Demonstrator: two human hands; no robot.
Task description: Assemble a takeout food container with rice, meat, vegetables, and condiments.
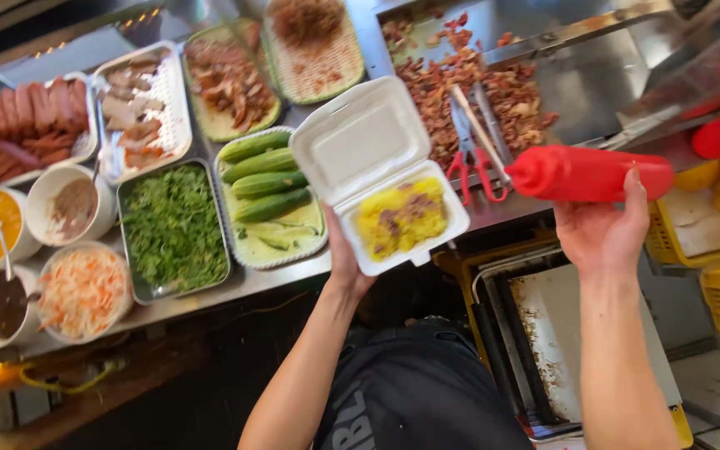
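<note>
Left hand (345,260) under the open white foam box (381,171), yellow rice (402,215) in its lower half; right hand (603,235) grips a red squeeze bottle (587,172), nozzle pointing at the box; behind lie red-handled scissors (468,150) on chopped meat; on the tabletop (235,287), cucumbers (264,175) beside a tray of greens (173,227).

Four cucumbers (265,177), one foam box (377,167), one red bottle (589,173).

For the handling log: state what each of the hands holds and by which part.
Left hand supports the open white foam box from beneath its food-filled half. Right hand grips the red squeeze bottle around its body.
</note>
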